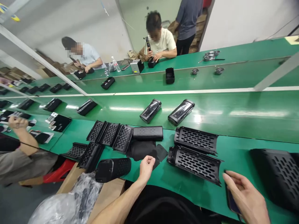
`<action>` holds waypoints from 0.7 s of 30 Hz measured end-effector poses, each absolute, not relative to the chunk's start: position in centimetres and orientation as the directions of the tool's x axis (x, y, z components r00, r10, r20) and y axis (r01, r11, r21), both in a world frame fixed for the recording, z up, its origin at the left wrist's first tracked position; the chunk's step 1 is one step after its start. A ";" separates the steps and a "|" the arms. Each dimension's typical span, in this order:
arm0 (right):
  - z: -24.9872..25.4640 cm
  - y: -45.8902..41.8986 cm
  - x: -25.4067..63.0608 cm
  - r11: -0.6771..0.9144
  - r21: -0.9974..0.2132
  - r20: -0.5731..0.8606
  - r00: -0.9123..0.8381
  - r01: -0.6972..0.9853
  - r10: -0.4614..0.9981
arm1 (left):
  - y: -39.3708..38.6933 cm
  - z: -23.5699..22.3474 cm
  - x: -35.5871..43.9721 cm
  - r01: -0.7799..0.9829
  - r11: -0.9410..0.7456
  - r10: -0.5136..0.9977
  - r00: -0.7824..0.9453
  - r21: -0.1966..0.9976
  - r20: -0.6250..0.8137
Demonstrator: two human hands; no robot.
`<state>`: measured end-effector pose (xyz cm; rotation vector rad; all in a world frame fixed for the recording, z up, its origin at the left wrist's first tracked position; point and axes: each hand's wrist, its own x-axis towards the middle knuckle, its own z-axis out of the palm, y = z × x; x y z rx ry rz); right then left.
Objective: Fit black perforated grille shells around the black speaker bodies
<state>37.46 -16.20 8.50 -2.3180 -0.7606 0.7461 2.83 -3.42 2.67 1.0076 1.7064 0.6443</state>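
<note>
My left hand point(146, 169) is closed in a pinch at the edge of a thin black cloth sheet point(161, 153). More black sheets point(141, 150) lie just behind it. My right hand point(249, 196) is open, thumb apart from the curled fingers, beside a dark flat phone-like thing point(231, 199) that it partly covers. Between my hands lie two curved black slotted shells point(196, 163), hollow side up. A closed black speaker-like case point(113, 169) lies to the left of my left hand, and a slotted black housing point(148, 133) sits behind the sheets.
Several slotted shells point(109, 133) lie at the left of the green bench. Larger black slotted housings point(277, 177) stand at the right. Shiny black cases point(181, 112) rest on the green belt. A box with plastic bags point(77, 199) is below left. Co-workers point(161, 40) sit opposite; another person's hand point(18, 123) is left.
</note>
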 end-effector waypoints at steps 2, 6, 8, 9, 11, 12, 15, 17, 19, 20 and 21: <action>9.7 -16.8 36.5 -0.719 -0.663 -0.421 0.692 0.206 0.587 | -3.3 1.8 2.7 0.450 0.459 0.882 -0.126 0.766 -0.454; 11.2 -17.7 32.9 -0.675 -0.724 -0.445 0.651 0.141 0.614 | -3.0 0.4 3.2 0.625 0.347 0.905 -0.026 0.699 -0.425; 11.2 -17.8 30.5 -0.619 -0.778 -0.451 0.591 0.106 0.669 | -3.1 -0.2 3.2 0.668 0.286 0.908 0.041 0.687 -0.418; 11.1 -17.8 29.3 -0.594 -0.800 -0.460 0.549 0.086 0.698 | -3.2 -0.3 3.1 0.680 0.256 0.908 0.074 0.687 -0.412; 10.5 -17.6 27.0 -0.558 -0.828 -0.478 0.449 0.057 0.755 | -3.4 -0.3 2.5 0.688 0.200 0.908 0.137 0.697 -0.396; 10.2 -17.4 25.9 -0.544 -0.838 -0.486 0.393 0.045 0.781 | -3.5 -0.1 2.2 0.685 0.175 0.907 0.166 0.707 -0.386; 8.8 -15.8 22.9 -0.558 -0.829 -0.551 0.234 -0.045 0.801 | -4.0 1.3 0.9 0.654 0.108 0.903 0.251 0.748 -0.350; 7.7 -13.9 21.0 -0.627 -0.757 -0.653 0.184 -0.184 0.734 | -4.3 2.8 -0.1 0.604 0.070 0.896 0.312 0.794 -0.315; 6.6 -11.7 19.1 -0.688 -0.659 -0.745 0.133 -0.305 0.654 | -4.6 4.4 -1.0 0.491 0.045 0.885 0.385 0.870 -0.263; 6.1 -10.6 18.3 -0.710 -0.620 -0.771 0.094 -0.334 0.629 | -4.8 5.2 -1.5 0.419 0.039 0.877 0.421 0.907 -0.232; 5.7 -9.7 17.4 -0.726 -0.600 -0.783 0.058 -0.337 0.619 | -4.9 5.9 -1.9 0.348 0.033 0.867 0.456 0.937 -0.200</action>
